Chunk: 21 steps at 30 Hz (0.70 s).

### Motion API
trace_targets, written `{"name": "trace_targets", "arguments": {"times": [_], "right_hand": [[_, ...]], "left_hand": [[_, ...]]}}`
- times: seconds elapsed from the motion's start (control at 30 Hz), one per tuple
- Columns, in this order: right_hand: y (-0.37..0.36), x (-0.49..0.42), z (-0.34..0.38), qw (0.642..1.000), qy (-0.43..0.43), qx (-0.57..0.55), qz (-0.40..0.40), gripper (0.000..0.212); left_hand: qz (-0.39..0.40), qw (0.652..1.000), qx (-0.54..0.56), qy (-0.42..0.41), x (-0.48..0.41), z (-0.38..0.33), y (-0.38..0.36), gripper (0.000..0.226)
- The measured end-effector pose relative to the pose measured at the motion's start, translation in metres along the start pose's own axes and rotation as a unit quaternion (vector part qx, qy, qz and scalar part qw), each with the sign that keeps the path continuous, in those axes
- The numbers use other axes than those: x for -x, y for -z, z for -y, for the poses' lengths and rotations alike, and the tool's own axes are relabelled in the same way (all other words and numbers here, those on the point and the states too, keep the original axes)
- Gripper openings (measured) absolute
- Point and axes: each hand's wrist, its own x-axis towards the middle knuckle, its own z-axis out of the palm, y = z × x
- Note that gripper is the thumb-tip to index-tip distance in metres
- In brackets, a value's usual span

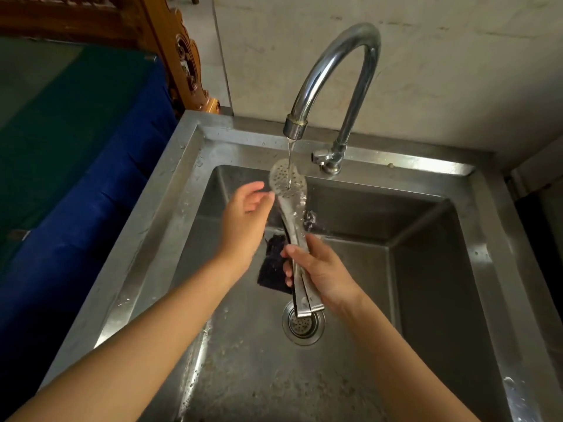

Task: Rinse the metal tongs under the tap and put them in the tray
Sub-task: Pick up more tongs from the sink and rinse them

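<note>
The metal tongs (291, 205) point up and away over the sink, their perforated round head under the thin stream of water from the curved tap (332, 74). My right hand (320, 269) is shut around the tongs' handle, whose hinge end hangs above the drain. My left hand (243, 220) hovers just left of the wet head, fingers apart and holding nothing; a fingertip is close to the head's edge. No tray is in view.
The steel sink (475, 239) has a round drain strainer (303, 325) at its middle and a dark scouring pad (272, 263) lying on the basin floor under my hands. A blue and green cloth-covered surface (76, 147) and a carved wooden frame (182, 56) stand on the left.
</note>
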Motion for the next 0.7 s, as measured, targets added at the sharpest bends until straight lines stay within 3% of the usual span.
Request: {"name": "trace_targets", "arguments": {"times": [0.13,0.23,0.33,0.4,0.5,0.63,0.7], "right_hand": [[-0.002,0.005,-0.003,0.99,0.018,0.142,-0.005,0.021],[0.0,0.011,-0.001,0.988,0.031,0.149,-0.005,0.018],[0.002,0.015,0.005,0.985,0.054,0.165,0.015,0.012],[0.004,0.016,0.009,0.985,0.04,0.168,0.021,0.02],[0.006,0.014,0.01,0.979,0.034,0.202,-0.022,0.035],[0.003,0.014,0.014,0.938,0.124,0.269,-0.182,0.037],[-0.002,0.013,0.015,0.913,0.168,0.304,-0.214,0.033]], "left_hand": [[0.039,0.995,-0.008,0.089,-0.018,-0.012,-0.012,0.027],[0.133,0.975,0.106,0.144,-0.025,-0.019,-0.01,0.021],[0.247,0.9,0.312,0.175,-0.022,-0.02,-0.013,0.028],[0.289,0.849,0.403,0.18,-0.018,-0.021,-0.019,0.032],[0.274,0.867,0.398,0.123,-0.019,-0.019,-0.027,0.027],[0.199,0.901,0.373,0.102,-0.018,-0.019,-0.035,0.016],[0.161,0.912,0.362,0.108,-0.017,-0.018,-0.04,0.012]]}}
